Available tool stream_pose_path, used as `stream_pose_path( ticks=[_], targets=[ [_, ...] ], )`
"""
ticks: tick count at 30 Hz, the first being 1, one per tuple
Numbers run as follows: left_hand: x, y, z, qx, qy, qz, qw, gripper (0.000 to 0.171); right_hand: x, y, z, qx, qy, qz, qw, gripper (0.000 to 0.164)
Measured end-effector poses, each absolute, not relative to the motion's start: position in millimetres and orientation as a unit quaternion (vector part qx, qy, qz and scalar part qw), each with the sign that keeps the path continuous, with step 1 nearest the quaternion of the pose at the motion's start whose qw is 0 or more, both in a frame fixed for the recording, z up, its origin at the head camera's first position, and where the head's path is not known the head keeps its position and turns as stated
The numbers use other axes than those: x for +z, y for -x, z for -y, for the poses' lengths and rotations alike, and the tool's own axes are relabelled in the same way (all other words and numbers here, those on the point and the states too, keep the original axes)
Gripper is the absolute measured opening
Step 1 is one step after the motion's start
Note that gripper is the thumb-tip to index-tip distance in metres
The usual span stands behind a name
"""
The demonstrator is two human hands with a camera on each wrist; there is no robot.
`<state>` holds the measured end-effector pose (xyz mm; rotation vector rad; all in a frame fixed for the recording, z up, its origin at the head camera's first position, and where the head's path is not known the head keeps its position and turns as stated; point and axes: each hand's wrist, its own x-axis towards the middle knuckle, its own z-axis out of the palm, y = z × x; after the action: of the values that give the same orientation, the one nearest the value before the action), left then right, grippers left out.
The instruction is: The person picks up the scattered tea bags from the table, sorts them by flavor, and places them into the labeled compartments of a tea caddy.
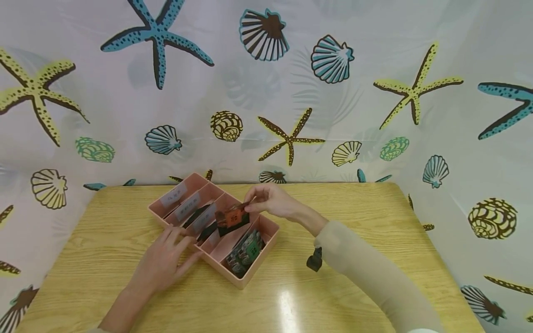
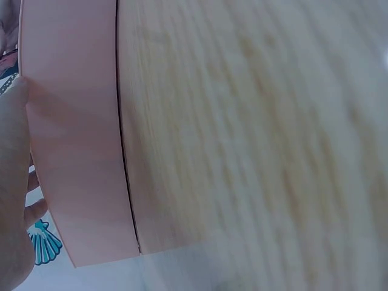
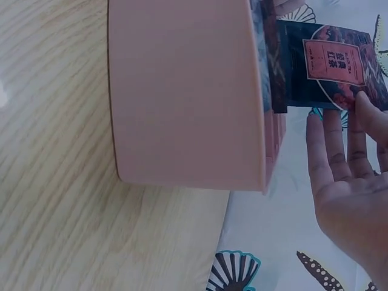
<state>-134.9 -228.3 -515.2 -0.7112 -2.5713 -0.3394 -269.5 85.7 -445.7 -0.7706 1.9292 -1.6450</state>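
A pink divided box (image 1: 260, 273) stands at an angle on the table. My right hand (image 1: 268, 201) pinches a tea bag sachet (image 1: 232, 218) by its edge, thumb against fingers, above a compartment toward the box's near right. In the right wrist view the sachet (image 3: 333, 62) is dark with a red label; the hand (image 3: 357, 182) holds its lower corner. My left hand (image 1: 164, 259) rests with relaxed fingers along the box's near left rim. In the left wrist view, thumb and fingertips of the hand (image 2: 13, 182) touch the top edge of the pink wall (image 2: 79, 133).
Green-labelled sachets (image 1: 245, 253) fill the nearest compartment. Dark sachets (image 1: 199, 215) stand in compartments farther back, beside pale handwritten labels (image 1: 174, 195). A small black object (image 1: 315, 260) shows under the right sleeve. Behind the wooden table (image 1: 333, 208) hangs a shell-patterned cloth (image 1: 270, 92).
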Motion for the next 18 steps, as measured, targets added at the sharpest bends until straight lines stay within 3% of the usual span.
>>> stream_pose_path(
  ticks=[18],
  targets=[
    [-517.3, 135.5, 228.4, -0.124, 0.255, 0.932, 0.226, 0.03, -457.2, 265.1, -75.1, -0.583, 0.287, -0.704, 0.286, 0.025]
  ],
)
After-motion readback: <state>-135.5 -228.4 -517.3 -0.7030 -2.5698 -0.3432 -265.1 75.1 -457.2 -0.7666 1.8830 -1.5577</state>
